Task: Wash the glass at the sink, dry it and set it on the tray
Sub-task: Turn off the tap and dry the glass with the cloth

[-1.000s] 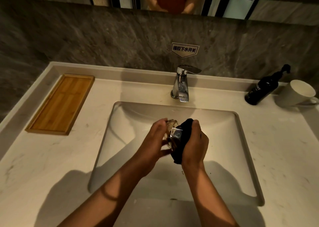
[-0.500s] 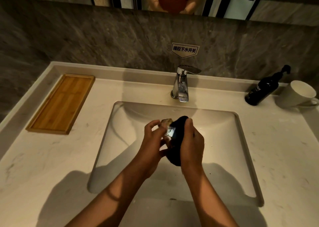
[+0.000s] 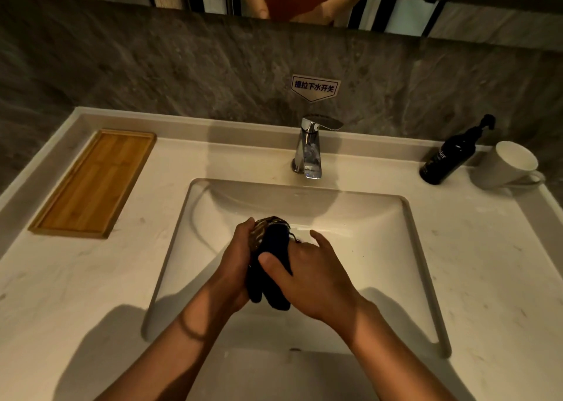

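Note:
Over the white sink basin (image 3: pixel 380 217), my left hand (image 3: pixel 236 259) grips a small clear glass (image 3: pixel 263 228), only its upper rim showing. A dark cloth (image 3: pixel 271 266) is wrapped over the glass and hangs down below my hands. My right hand (image 3: pixel 307 274) presses on the cloth from the right, thumb across it and fingers spread. The wooden tray (image 3: pixel 91 184) lies on the counter at the far left, with nothing on it.
A chrome faucet (image 3: pixel 309 147) stands behind the basin, no water running. A black pump bottle (image 3: pixel 447 156) and a white mug (image 3: pixel 507 166) sit at the back right. The stone wall with a small sign (image 3: pixel 313 87) rises behind the counter.
My right hand has turned from a closed grip on the cloth to a flatter hold with fingers spread. The cloth now covers more of the glass, and both hands shifted slightly.

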